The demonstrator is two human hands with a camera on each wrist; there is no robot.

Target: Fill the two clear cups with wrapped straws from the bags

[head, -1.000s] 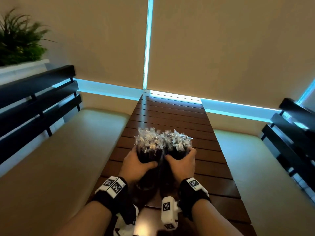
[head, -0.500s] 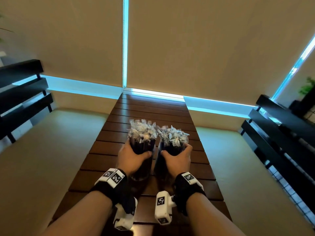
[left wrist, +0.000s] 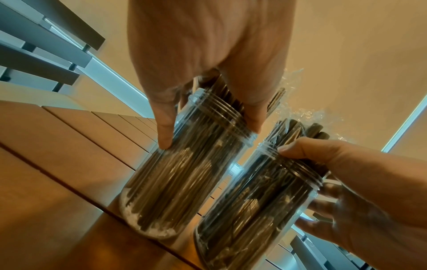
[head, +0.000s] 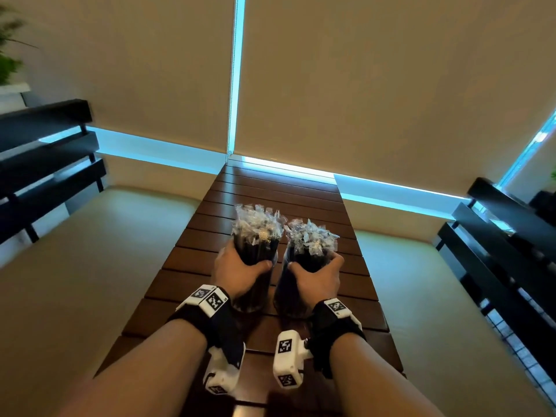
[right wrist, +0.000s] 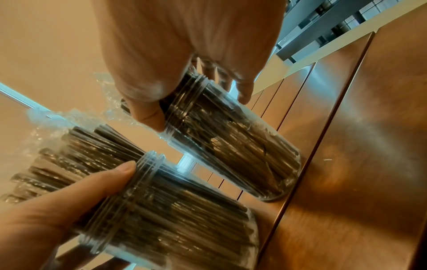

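Two clear ribbed-neck cups stand side by side on the slatted wooden table, both packed with dark wrapped straws whose crinkled wrapper ends stick out on top. My left hand grips the left cup near its rim, thumb on the near side. My right hand grips the right cup the same way. In the left wrist view the left cup has its base on the table, the right cup beside it. The right wrist view shows the right cup and the left cup. No bags are in view.
Cream cushioned benches run along both sides of the narrow table, with black slatted backrests behind them. Beige blinds close off the far end. A green plant sits at the upper left.
Both hands have kept their grip on the cups. A small gap has opened between the two cups, which were touching. The head view has swung and the cups sit nearer the middle.
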